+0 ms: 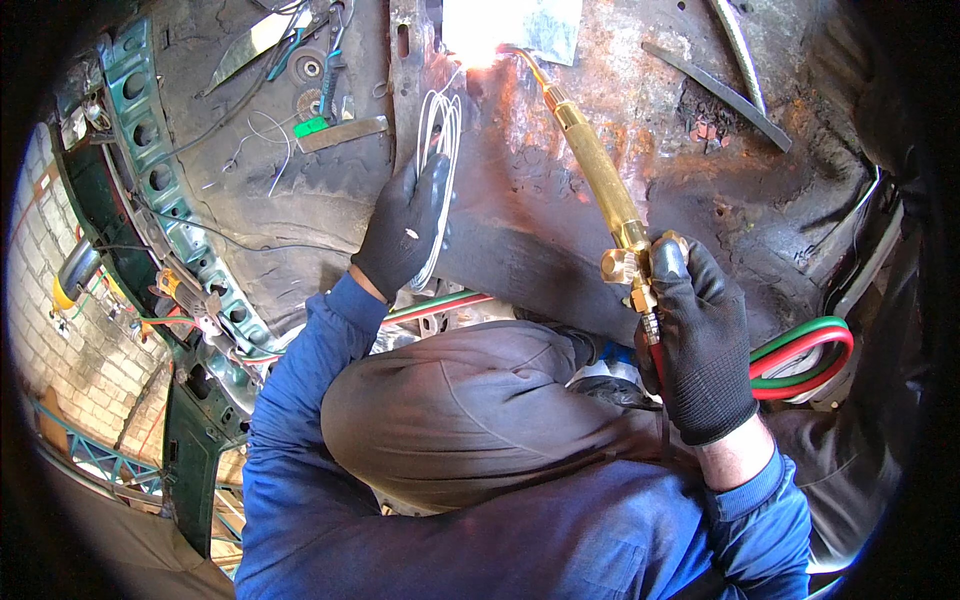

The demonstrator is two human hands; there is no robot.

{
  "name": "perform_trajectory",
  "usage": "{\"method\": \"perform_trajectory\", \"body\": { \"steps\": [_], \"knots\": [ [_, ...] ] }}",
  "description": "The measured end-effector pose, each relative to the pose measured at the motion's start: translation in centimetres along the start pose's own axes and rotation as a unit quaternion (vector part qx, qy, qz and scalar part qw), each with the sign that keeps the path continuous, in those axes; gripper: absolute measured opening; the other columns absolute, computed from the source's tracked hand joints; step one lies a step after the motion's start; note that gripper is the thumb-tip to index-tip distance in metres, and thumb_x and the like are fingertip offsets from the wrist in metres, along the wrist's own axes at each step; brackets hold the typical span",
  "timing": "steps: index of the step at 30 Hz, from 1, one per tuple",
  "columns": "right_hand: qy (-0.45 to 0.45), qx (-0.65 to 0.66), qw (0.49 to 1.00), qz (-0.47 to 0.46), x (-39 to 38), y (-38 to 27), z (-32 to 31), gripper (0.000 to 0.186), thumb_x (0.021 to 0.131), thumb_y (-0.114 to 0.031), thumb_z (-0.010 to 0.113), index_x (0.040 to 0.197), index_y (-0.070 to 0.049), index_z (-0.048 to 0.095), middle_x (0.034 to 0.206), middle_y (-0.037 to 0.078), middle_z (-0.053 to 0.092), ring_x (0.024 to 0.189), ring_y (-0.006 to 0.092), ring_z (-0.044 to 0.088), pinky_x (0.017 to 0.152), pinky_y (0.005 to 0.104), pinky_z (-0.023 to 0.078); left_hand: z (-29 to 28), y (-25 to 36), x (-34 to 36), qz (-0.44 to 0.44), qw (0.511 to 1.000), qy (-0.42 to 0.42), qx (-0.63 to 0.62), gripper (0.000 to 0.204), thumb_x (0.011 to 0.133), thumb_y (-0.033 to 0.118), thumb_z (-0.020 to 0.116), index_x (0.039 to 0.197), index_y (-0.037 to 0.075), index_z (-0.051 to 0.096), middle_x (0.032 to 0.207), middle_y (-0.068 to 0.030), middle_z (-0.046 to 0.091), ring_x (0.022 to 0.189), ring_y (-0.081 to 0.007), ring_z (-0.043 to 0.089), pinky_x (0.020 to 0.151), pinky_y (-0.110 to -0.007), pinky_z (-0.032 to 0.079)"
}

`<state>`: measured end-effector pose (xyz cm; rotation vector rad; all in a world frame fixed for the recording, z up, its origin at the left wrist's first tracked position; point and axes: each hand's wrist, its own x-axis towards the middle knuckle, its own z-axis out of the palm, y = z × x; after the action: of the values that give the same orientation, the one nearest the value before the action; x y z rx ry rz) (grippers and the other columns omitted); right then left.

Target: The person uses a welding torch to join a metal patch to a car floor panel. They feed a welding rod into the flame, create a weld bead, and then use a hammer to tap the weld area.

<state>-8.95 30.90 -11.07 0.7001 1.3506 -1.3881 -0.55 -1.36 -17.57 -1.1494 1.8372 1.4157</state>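
Observation:
My gloved left hand [403, 225] is closed round a coil of thin pale filler wire [455, 125]. One end of the wire reaches up to a bright glow [478, 55] at the top of the view. In my gloved right hand [705, 335] is a brass gas welding torch [598, 165], gripped near its valve knobs. Its bent tip points left into the glow, at the lower edge of a shiny sheet-metal patch [550, 25]. The glare hides the exact spot where wire, tip and metal come together. Around it the rusty floor panel [540, 140] looks reddish and scorched.
Red and green hoses [800, 365] loop beside my right hand. Pliers [333, 75], a grinding disc [307, 66] and a flat metal strip [343, 134] lie at the upper left. A dark metal bar [720, 95] lies upper right. A holed green sill [160, 178] borders the left.

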Motion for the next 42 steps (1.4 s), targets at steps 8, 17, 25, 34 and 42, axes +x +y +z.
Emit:
{"method": "perform_trajectory", "body": {
  "steps": [8,17,25,34,42],
  "knots": [
    [0.005,0.002,1.000,-0.013,0.0,0.2,0.2,0.043,0.115,-0.036,0.058,0.131,0.004,0.066,0.106,0.004,0.073,0.094,0.0078,0.062,0.085,0.0263,0.052,-0.1,0.0,0.0,0.004,1.000,-0.005,-0.005,0.039,0.113,0.039,0.058,0.140,0.011,0.060,0.090,-0.0046,0.066,0.061,-0.0122,0.063,0.052,-0.028,0.053],
    [-0.007,0.000,1.000,-0.031,0.1,0.4,0.0,0.042,0.115,-0.035,0.058,0.127,0.004,0.067,0.105,0.005,0.073,0.095,0.0078,0.062,0.084,0.0268,0.052,-0.4,-0.3,0.0,0.004,1.000,-0.008,-0.008,0.038,0.113,0.038,0.058,0.139,0.010,0.060,0.090,-0.0041,0.066,0.062,-0.0118,0.063,0.054,-0.028,0.053],
    [0.002,-0.020,0.999,-0.050,0.1,0.6,-0.1,0.041,0.115,-0.035,0.058,0.124,0.004,0.067,0.103,0.004,0.072,0.092,0.0073,0.061,0.082,0.0264,0.051,-0.3,-0.2,-0.2,-0.007,1.000,-0.003,-0.023,0.038,0.113,0.037,0.058,0.139,0.010,0.061,0.091,-0.0037,0.067,0.063,-0.0113,0.063,0.054,-0.028,0.053],
    [0.002,-0.009,0.999,-0.045,0.2,0.8,-0.1,0.041,0.115,-0.034,0.057,0.127,0.004,0.066,0.104,0.004,0.072,0.093,0.0071,0.061,0.082,0.0259,0.051,-0.3,-0.2,0.0,0.007,1.000,-0.017,-0.009,0.039,0.113,0.037,0.058,0.141,0.010,0.061,0.092,-0.0041,0.067,0.064,-0.0113,0.063,0.054,-0.027,0.053],
    [0.007,0.007,1.000,-0.012,0.1,0.2,0.0,0.041,0.115,-0.035,0.057,0.127,0.003,0.067,0.104,0.004,0.072,0.093,0.0068,0.061,0.081,0.0258,0.051,-0.2,0.0,0.0,-0.015,1.000,-0.002,-0.012,0.042,0.113,0.038,0.056,0.145,0.011,0.057,0.095,-0.0058,0.068,0.064,-0.0123,0.064,0.056,-0.029,0.054]
  ]
}}
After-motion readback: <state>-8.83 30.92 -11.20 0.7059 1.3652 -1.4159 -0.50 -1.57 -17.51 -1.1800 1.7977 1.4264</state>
